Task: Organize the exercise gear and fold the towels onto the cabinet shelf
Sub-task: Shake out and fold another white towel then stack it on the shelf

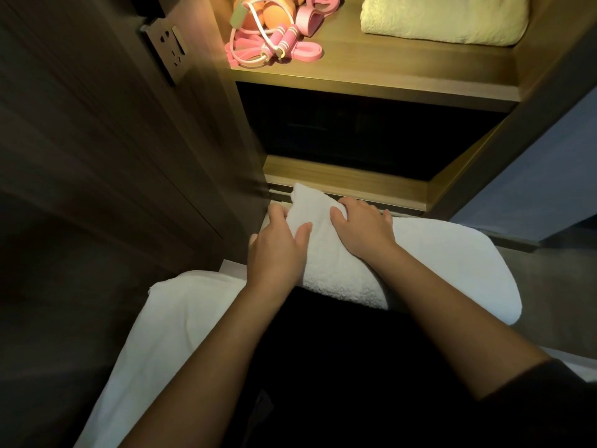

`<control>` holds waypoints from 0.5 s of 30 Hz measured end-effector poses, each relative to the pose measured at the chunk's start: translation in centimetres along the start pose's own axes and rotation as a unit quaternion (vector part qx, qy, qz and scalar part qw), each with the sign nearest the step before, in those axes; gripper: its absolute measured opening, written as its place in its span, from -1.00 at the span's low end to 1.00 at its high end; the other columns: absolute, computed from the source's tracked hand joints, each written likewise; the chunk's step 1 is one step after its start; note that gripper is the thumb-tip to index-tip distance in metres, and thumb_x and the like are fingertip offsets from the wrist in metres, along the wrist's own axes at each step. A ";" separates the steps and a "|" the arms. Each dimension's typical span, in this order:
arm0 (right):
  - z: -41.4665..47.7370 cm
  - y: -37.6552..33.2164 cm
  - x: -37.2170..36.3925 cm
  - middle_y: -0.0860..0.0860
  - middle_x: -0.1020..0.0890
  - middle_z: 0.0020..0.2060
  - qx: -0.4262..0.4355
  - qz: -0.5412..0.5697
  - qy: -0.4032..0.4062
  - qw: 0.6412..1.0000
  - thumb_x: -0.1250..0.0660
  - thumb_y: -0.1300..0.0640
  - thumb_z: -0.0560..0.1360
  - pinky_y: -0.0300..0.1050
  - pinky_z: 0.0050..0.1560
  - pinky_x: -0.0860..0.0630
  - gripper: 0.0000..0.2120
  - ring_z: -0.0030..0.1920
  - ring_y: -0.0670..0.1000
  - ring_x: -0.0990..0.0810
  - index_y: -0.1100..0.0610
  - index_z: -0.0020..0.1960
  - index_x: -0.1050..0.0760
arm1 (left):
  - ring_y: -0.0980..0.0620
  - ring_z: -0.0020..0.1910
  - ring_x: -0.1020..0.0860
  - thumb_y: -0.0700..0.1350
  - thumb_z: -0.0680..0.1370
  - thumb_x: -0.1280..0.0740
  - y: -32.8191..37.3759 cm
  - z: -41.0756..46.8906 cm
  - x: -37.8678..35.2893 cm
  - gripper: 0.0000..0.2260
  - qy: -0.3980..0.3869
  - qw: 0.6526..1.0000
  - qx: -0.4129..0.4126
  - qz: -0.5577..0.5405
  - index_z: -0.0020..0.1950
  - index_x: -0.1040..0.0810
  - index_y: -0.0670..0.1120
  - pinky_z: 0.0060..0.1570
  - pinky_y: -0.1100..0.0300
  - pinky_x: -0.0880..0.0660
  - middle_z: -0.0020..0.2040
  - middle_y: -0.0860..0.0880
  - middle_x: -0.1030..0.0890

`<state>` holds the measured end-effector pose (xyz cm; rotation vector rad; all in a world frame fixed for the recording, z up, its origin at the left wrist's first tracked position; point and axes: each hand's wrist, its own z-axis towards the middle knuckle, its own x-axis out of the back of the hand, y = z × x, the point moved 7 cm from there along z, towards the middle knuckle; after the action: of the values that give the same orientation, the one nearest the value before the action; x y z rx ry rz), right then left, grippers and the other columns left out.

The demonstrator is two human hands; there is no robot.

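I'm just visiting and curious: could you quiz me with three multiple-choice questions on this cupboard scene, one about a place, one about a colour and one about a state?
1. Where is the pink-handled skipping rope?
A. On the lit wooden shelf, left side
B. On the floor
C. In a hand

2. What colour is the terry towel that the left hand and right hand hold?
A. Blue
B. White
C. Grey

3. How is the pale yellow towel on the shelf?
A. Hanging
B. Crumpled
C. Folded flat

Answers:
1 A: it lies among the pink elastic bands at the shelf's left.
2 B: it shows plainly white around both hands.
3 C: it sits as a neat folded block at the right.
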<state>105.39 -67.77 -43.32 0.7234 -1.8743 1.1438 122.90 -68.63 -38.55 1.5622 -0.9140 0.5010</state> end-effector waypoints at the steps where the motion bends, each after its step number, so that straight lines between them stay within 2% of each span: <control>1: 0.0 0.1 0.0 0.04 -0.51 0.32 -0.002 -0.003 0.000 1.000 0.00 -0.14 0.63 0.25 0.50 0.01 -0.54 0.36 0.12 -0.41 0.02 0.42 -0.36 | -0.06 0.04 -0.55 0.16 0.60 -0.23 -0.2 -0.1 0.1 -0.74 0.012 1.000 0.012 -0.006 0.11 -0.20 0.10 0.03 -0.08 -0.59 0.07 -0.01 -0.57; 4: -0.3 0.1 -0.3 0.03 -0.50 0.34 0.005 -0.012 0.001 1.000 -0.01 -0.14 0.62 0.25 0.51 0.02 -0.54 0.38 0.10 -0.39 0.02 0.43 -0.36 | -0.06 0.03 -0.54 0.14 0.62 -0.19 -2.2 -0.5 -0.5 -0.76 0.004 0.995 0.098 -0.015 0.13 -0.21 0.05 0.15 -0.10 -0.53 0.08 -0.04 -0.56; 6: -0.6 -0.2 -0.5 0.03 -0.48 0.36 0.012 -0.017 0.007 1.000 -0.01 -0.14 0.62 0.25 0.51 0.03 -0.54 0.39 0.10 -0.37 0.02 0.43 -0.35 | -0.05 0.06 -0.51 0.04 0.63 -0.18 -2.8 -0.3 -0.9 -0.80 -0.015 0.992 0.120 0.018 0.16 -0.23 0.03 0.28 -0.08 -0.40 0.10 -0.05 -0.56; 8: -0.7 -0.5 -0.6 0.02 -0.44 0.40 0.019 -0.023 0.009 1.000 0.00 -0.12 0.63 0.26 0.50 0.05 -0.54 0.42 0.10 -0.34 0.02 0.45 -0.33 | -0.04 0.20 -0.48 -0.12 0.59 -0.21 -1.1 0.7 -0.4 -0.74 0.021 0.995 0.044 0.087 0.27 -0.32 -0.02 0.34 -0.06 -0.27 0.21 -0.03 -0.52; 10: -0.7 -0.4 -0.6 0.02 -0.39 0.45 0.018 -0.023 -0.001 1.000 0.04 -0.09 0.64 0.27 0.51 0.08 -0.53 0.46 0.09 -0.29 0.02 0.49 -0.28 | -0.03 0.41 -0.34 -0.17 0.59 -0.19 1.4 1.6 -0.7 -0.61 0.030 0.989 -0.060 0.132 0.42 -0.32 -0.06 0.43 -0.06 -0.19 0.43 -0.03 -0.38; 12: -0.9 0.3 -0.6 0.01 -0.26 0.53 0.014 -0.043 -0.029 0.999 0.10 -0.13 0.65 0.29 0.51 0.13 -0.49 0.53 0.08 -0.17 0.01 0.55 -0.17 | -0.06 0.55 -0.14 -0.06 0.64 -0.08 2.3 2.1 -2.9 -0.54 -0.056 0.978 -0.089 0.182 0.55 -0.17 -0.09 0.49 -0.09 -0.09 0.57 -0.07 -0.17; 14: -1.4 2.1 -0.5 0.00 -0.10 0.58 0.002 -0.084 -0.067 0.994 0.17 -0.22 0.64 0.30 0.50 0.19 -0.42 0.57 0.09 -0.01 -0.02 0.59 -0.02 | -0.10 0.58 -0.01 0.07 0.67 0.02 0.8 2.2 -4.8 -0.47 -0.146 0.968 -0.042 0.199 0.61 0.03 -0.04 0.49 -0.12 -0.13 0.62 -0.05 0.05; 15: -1.8 3.4 -0.3 -0.01 -0.04 0.59 -0.009 -0.102 -0.079 0.992 0.20 -0.26 0.62 0.30 0.50 0.21 -0.40 0.58 0.10 0.05 -0.03 0.60 0.03 | -0.12 0.58 -0.03 0.11 0.67 0.03 0.0 2.4 -5.3 -0.46 -0.168 0.968 -0.014 0.186 0.61 0.09 0.00 0.45 -0.12 -0.21 0.62 -0.03 0.10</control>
<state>103.46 -64.71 -44.65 0.9960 -1.8874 0.9625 119.34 -69.47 -43.06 1.4786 -1.4850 0.4885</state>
